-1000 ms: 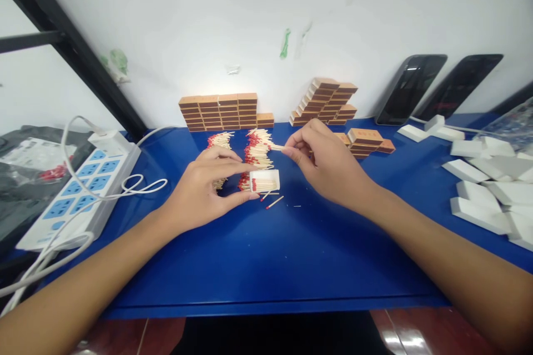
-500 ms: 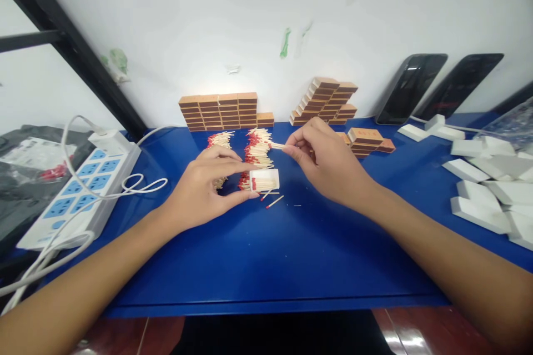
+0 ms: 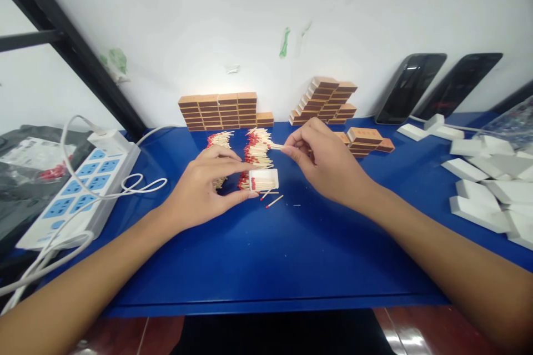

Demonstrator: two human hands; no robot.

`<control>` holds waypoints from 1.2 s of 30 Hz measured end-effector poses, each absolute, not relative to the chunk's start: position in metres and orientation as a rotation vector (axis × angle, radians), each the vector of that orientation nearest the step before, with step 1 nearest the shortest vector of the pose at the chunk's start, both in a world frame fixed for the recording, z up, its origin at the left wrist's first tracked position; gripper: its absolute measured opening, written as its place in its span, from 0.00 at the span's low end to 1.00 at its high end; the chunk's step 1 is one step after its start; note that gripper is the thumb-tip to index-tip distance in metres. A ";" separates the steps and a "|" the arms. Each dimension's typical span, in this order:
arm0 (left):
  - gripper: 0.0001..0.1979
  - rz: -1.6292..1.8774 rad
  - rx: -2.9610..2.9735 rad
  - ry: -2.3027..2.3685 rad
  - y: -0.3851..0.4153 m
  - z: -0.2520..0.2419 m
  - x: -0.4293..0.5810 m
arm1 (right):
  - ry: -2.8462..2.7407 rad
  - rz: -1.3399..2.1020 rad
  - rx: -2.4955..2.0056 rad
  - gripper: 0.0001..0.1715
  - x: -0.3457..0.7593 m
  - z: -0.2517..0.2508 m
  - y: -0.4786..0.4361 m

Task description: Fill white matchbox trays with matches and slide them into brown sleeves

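Between the thumb and fingers of my left hand [image 3: 208, 185] is a small white matchbox tray [image 3: 271, 176], partly filled with red-tipped matches [image 3: 263, 184]. My right hand [image 3: 318, 158] pinches a few matches [image 3: 276, 146] by their pale ends, their heads pointing left over a long pile of matches [image 3: 258, 149]. A second match pile [image 3: 220, 140] lies farther left, partly hidden by my left hand. Just in front of the tray, a loose match [image 3: 275, 201] rests on the blue table [image 3: 266, 255], with others close by.
Stacked matchboxes [image 3: 217, 110] line the wall, with another stepped stack [image 3: 322, 100] to their right and more boxes [image 3: 364, 140] behind my right hand. White trays [image 3: 478, 213] are heaped at right, near two leaning phones [image 3: 410, 88]. A power strip [image 3: 83, 194] with cables sits left.
Almost nothing differs. Both hands keep their places, the left at the tray and the right pinching matches beside the pile; the view shifts very slightly.
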State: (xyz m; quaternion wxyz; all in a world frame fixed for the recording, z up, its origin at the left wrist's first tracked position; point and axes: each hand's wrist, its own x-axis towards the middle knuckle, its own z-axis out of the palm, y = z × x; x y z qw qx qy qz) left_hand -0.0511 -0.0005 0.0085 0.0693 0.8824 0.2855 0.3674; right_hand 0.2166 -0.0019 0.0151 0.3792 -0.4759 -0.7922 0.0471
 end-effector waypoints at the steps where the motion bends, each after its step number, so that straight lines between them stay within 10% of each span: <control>1: 0.20 1.104 2.654 0.861 -0.001 0.009 -0.051 | -2.022 0.120 -1.216 0.06 0.217 0.015 -0.002; 36: 0.18 1.071 2.569 0.927 -0.002 0.007 -0.050 | -2.025 0.486 -0.841 0.06 0.192 0.007 -0.021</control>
